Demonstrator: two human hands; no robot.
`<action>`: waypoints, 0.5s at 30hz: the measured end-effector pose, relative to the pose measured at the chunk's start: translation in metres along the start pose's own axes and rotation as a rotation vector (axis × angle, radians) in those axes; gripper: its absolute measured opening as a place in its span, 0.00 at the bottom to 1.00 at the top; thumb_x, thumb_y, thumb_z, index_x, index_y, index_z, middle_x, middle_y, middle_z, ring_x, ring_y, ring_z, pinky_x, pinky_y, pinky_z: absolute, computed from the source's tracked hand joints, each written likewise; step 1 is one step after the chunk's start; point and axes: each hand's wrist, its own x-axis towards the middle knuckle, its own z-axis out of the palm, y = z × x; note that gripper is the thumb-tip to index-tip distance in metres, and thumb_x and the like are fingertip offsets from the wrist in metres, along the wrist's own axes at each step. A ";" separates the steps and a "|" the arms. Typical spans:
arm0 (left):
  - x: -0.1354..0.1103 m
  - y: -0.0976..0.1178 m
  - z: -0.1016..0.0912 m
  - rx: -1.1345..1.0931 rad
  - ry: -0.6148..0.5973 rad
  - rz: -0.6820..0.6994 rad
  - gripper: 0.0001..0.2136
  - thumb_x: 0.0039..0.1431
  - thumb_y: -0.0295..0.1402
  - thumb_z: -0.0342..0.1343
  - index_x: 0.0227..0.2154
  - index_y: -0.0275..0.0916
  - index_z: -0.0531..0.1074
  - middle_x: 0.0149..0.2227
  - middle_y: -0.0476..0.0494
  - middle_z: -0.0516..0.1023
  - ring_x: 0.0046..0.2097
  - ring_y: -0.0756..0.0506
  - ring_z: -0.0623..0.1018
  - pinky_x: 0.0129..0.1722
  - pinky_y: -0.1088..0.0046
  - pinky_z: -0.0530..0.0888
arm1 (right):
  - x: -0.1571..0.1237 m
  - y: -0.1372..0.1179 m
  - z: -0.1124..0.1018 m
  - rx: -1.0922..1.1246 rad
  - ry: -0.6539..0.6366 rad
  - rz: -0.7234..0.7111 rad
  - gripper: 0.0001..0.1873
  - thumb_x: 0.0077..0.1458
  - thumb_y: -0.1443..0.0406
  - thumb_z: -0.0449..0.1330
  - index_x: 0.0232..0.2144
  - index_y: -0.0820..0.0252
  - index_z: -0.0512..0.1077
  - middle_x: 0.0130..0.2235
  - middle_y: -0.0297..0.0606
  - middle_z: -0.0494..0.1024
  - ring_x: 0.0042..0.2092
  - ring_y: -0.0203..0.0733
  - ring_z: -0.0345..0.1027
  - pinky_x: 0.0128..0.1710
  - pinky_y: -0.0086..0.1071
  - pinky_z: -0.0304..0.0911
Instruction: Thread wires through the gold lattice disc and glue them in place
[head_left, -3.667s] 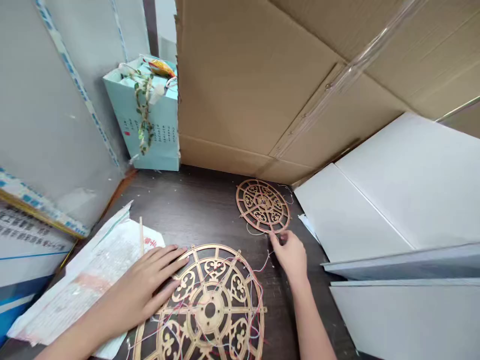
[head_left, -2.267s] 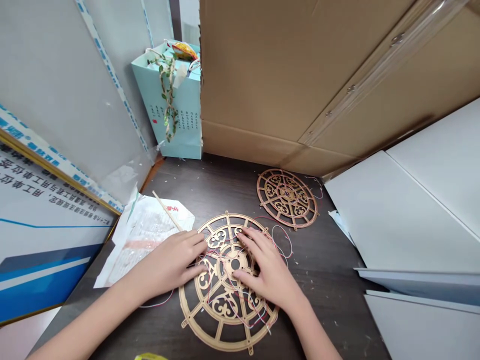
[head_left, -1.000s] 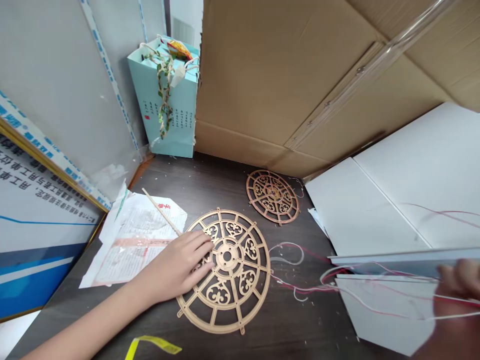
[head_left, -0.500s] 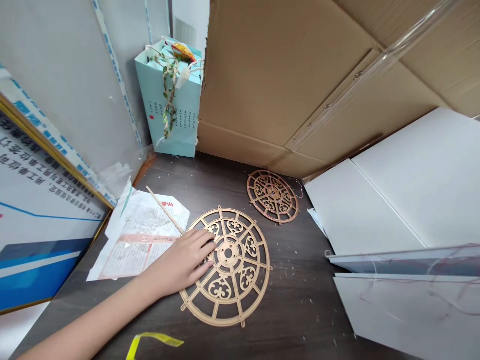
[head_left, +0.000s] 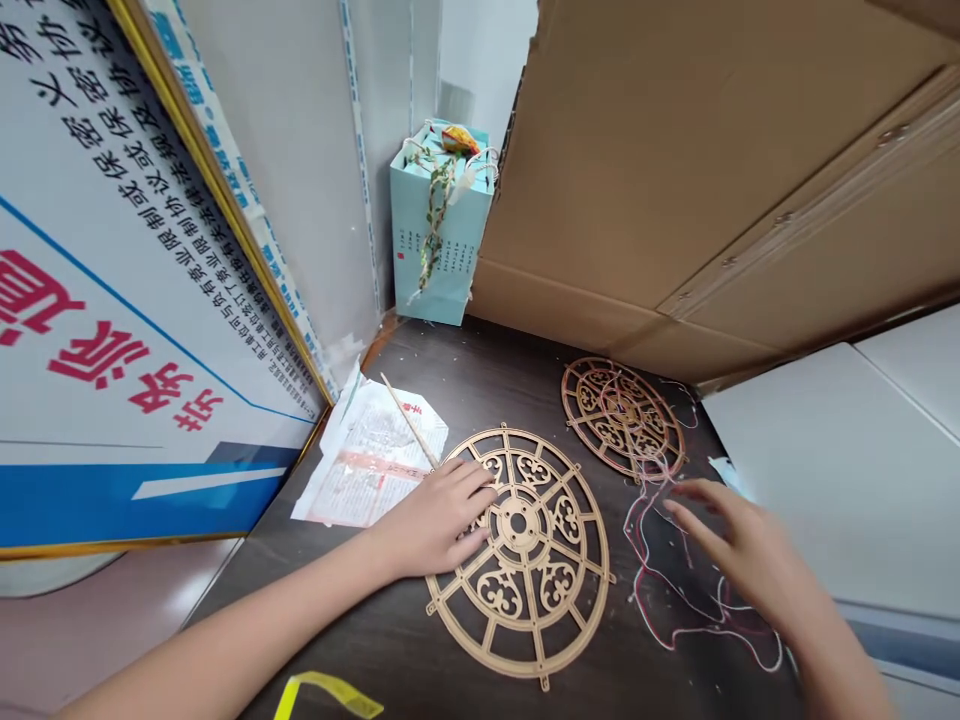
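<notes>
My left hand [head_left: 439, 515] lies over the left part of a round openwork wooden disc [head_left: 534, 628], its fingers spread on the scrollwork. A thin wooden stick [head_left: 405, 412] slants across a torn printed paper, its near end close to those fingers. On the right, my right hand [head_left: 739, 525] hovers with thumb and forefinger apart, beside a loose tangle of red and white thread [head_left: 639, 570]. The thread trails across the dark table and up onto a second, similar disc [head_left: 622, 415] farther back. Nothing shows between the right fingertips.
The torn paper [head_left: 360, 490] lies left of the near disc. Behind stand a light blue paper bag [head_left: 431, 240] and a large cardboard sheet [head_left: 637, 150]. White boards [head_left: 840, 440] border the right. A yellow strip [head_left: 337, 690] is at the front, a framed sign [head_left: 150, 350] at left.
My right hand has come into view, and the thread tangle now lies on the table and over the far disc. The view has swung left; my left hand stays on the near disc.
</notes>
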 end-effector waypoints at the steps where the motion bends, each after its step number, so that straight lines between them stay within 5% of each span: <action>1: 0.000 0.000 0.000 -0.006 0.005 -0.004 0.15 0.65 0.38 0.54 0.52 0.40 0.71 0.54 0.37 0.72 0.58 0.39 0.71 0.60 0.57 0.71 | -0.003 -0.009 0.000 -0.005 0.074 -0.008 0.30 0.59 0.38 0.54 0.47 0.52 0.76 0.50 0.39 0.79 0.47 0.49 0.75 0.47 0.42 0.69; 5: 0.001 -0.002 0.003 -0.021 0.008 -0.015 0.15 0.66 0.37 0.53 0.53 0.39 0.70 0.56 0.38 0.72 0.60 0.40 0.70 0.61 0.56 0.71 | -0.012 -0.047 0.003 0.023 0.337 -0.013 0.26 0.61 0.42 0.56 0.48 0.52 0.75 0.48 0.36 0.80 0.46 0.43 0.75 0.42 0.34 0.69; 10: 0.000 -0.003 0.004 -0.037 -0.034 -0.035 0.15 0.67 0.38 0.51 0.54 0.40 0.69 0.58 0.41 0.70 0.61 0.40 0.69 0.62 0.55 0.70 | -0.024 -0.075 0.001 0.138 0.259 -0.090 0.17 0.62 0.48 0.61 0.41 0.52 0.77 0.43 0.31 0.81 0.40 0.37 0.76 0.40 0.29 0.68; 15: 0.001 -0.003 0.003 -0.031 -0.044 -0.054 0.15 0.67 0.38 0.51 0.53 0.42 0.69 0.58 0.42 0.70 0.61 0.41 0.68 0.62 0.56 0.71 | -0.049 -0.106 -0.040 0.230 0.393 -0.170 0.14 0.63 0.52 0.62 0.44 0.52 0.77 0.45 0.35 0.80 0.45 0.40 0.76 0.48 0.33 0.70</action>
